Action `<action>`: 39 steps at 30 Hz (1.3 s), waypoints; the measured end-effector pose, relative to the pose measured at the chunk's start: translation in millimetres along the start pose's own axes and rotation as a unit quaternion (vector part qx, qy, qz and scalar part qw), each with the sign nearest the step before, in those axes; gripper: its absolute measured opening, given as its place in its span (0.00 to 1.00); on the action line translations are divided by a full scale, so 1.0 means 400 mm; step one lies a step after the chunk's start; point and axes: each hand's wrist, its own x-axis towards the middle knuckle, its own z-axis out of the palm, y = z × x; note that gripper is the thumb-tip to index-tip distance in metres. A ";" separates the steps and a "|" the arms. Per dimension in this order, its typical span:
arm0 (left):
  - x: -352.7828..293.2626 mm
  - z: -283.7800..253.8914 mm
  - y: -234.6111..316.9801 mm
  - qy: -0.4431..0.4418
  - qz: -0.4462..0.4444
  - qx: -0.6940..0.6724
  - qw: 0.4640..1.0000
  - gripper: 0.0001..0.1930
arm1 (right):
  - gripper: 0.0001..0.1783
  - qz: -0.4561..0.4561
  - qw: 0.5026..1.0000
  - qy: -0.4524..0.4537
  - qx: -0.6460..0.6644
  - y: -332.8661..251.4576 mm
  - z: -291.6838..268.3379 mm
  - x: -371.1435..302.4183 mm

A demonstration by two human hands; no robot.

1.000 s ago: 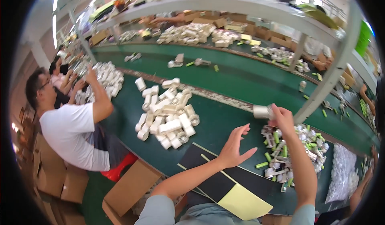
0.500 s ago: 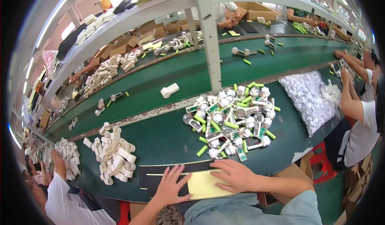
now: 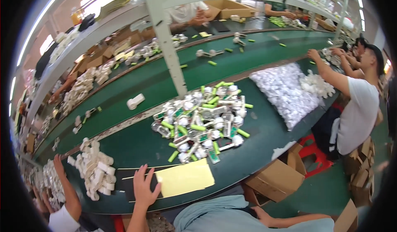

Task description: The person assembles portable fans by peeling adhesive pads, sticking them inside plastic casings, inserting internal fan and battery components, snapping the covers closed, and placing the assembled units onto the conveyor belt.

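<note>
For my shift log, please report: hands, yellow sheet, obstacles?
Left hand open over black mat. Right hand low, grip unclear. Yellow sheet flat; parts pile at far edge.

At lower centre we see a plain pale yellow sheet (image 3: 186, 177) beside a black sheet (image 3: 127, 185), both on a dark green tabletop (image 3: 140, 147). To their left is a pile of ivory-white casings (image 3: 97, 170). In the middle, lime-green cylinders (image 3: 197, 127) dot a white and silvery heap. Right of that we find a bag of pale lilac-white pieces (image 3: 283, 93). A speckled white-and-brown rail (image 3: 124, 125) edges the green belt (image 3: 248, 56). At lower right we notice a bright red stool (image 3: 312, 151).
</note>
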 end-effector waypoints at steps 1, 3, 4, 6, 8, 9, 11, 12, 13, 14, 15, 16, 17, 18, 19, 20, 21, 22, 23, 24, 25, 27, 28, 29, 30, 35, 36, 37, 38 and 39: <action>-0.010 -0.001 -0.005 0.002 -0.007 0.004 1.000 0.34 | 0.35 0.001 0.999 -0.034 -0.002 -0.018 -0.023 0.006; -0.005 0.000 0.003 0.004 -0.008 -0.004 1.000 0.33 | 0.40 -0.002 0.998 -0.050 -0.027 0.016 -0.018 -0.009; -0.003 0.000 0.005 0.000 -0.013 -0.005 1.000 0.33 | 0.40 0.000 0.999 -0.042 -0.027 0.032 -0.009 -0.029; -0.003 0.009 0.005 0.006 -0.006 -0.015 1.000 0.33 | 0.35 0.084 0.991 -0.096 -0.028 0.048 0.003 -0.039; -0.012 0.017 -0.003 0.014 -0.001 -0.019 1.000 0.34 | 0.34 0.073 0.991 -0.109 -0.030 0.051 0.008 -0.001; -0.013 0.021 0.003 0.021 -0.001 -0.023 1.000 0.34 | 0.33 0.068 0.989 -0.124 -0.033 0.056 0.003 0.021; -0.021 0.017 0.006 0.047 -0.003 -0.029 0.998 0.34 | 0.32 0.056 0.984 -0.162 -0.041 0.066 -0.014 0.075; -0.036 0.017 0.008 0.057 -0.012 -0.030 0.998 0.34 | 0.32 0.052 0.979 -0.192 -0.048 0.076 -0.027 0.101; -0.046 0.012 0.008 0.064 -0.009 -0.024 0.998 0.34 | 0.31 0.047 0.972 -0.225 -0.054 0.082 -0.034 0.122; -0.051 0.012 0.008 0.063 -0.002 -0.031 0.997 0.34 | 0.31 0.041 0.963 -0.260 -0.063 0.088 -0.044 0.146; -0.047 0.006 0.011 0.062 -0.001 -0.039 0.997 0.33 | 0.30 0.034 0.951 -0.299 -0.069 0.089 -0.042 0.172; -0.036 0.004 0.009 0.062 -0.001 -0.048 0.997 0.32 | 0.29 0.028 0.938 -0.336 -0.078 0.088 -0.042 0.200; -0.028 0.006 0.002 0.062 0.004 -0.036 0.997 0.32 | 0.29 0.022 0.922 -0.377 -0.089 0.091 -0.053 0.225; -0.015 0.010 0.001 0.059 0.003 -0.023 0.998 0.32 | 0.28 0.023 0.903 -0.418 -0.099 0.095 -0.063 0.237; -0.003 0.014 -0.002 0.056 0.003 -0.014 0.998 0.31 | 0.28 0.024 0.883 -0.457 -0.109 0.099 -0.074 0.246; 0.042 0.028 0.011 0.052 0.026 -0.013 0.998 0.31 | 0.27 0.032 0.871 -0.478 -0.107 0.072 -0.086 0.234; 0.018 0.018 0.000 0.058 -0.002 -0.006 0.998 0.30 | 0.27 0.027 0.843 -0.522 -0.126 0.089 -0.104 0.263; 0.016 0.018 -0.003 0.061 -0.008 -0.001 0.998 0.30 | 0.26 0.027 0.824 -0.550 -0.135 0.096 -0.113 0.278; 0.003 0.019 -0.008 0.067 -0.023 0.004 0.998 0.29 | 0.25 0.015 0.799 -0.530 -0.285 -0.023 -0.154 0.345; -0.011 0.018 -0.008 0.076 -0.037 0.010 0.996 0.29 | 0.24 -0.001 0.757 -0.495 -0.427 -0.226 -0.207 0.420; -0.016 0.017 -0.003 0.088 -0.045 0.013 0.995 0.29 | 0.23 -0.047 0.822 -0.449 -0.348 -0.366 -0.243 0.441; -0.010 0.028 0.017 0.099 -0.044 0.024 0.994 0.28 | 0.19 -0.147 0.887 -0.411 -0.150 -0.585 -0.275 0.474; -0.015 0.033 0.028 0.100 -0.054 0.019 0.993 0.28 | 0.17 -0.203 0.881 -0.425 -0.042 -0.664 -0.267 0.485; -0.009 0.030 0.025 0.104 -0.061 0.019 0.993 0.27 | 0.15 -0.251 0.871 -0.423 -0.004 -0.703 -0.243 0.507; -0.006 0.045 0.016 0.111 -0.055 0.004 0.992 0.25 | 0.14 -0.300 0.861 -0.411 0.033 -0.736 -0.221 0.538; -0.007 0.035 -0.019 0.098 0.016 0.053 0.994 0.21 | 0.17 -0.527 0.838 -0.091 -0.112 -0.818 -0.107 0.624; -0.014 0.024 -0.028 0.090 0.033 0.063 0.993 0.21 | 0.19 -0.547 0.819 -0.052 -0.166 -0.838 -0.097 0.628; -0.008 0.008 -0.043 0.088 0.053 0.077 0.992 0.22 | 0.19 -0.555 0.820 -0.074 -0.116 -0.846 -0.077 0.633; -0.005 -0.003 -0.055 0.082 0.063 0.079 0.992 0.22 | 0.18 -0.477 0.855 -0.184 -0.085 -0.843 -0.088 0.602; -0.007 -0.014 -0.058 0.073 0.070 0.076 0.992 0.23 | 0.18 -0.384 0.873 -0.295 -0.052 -0.873 -0.116 0.553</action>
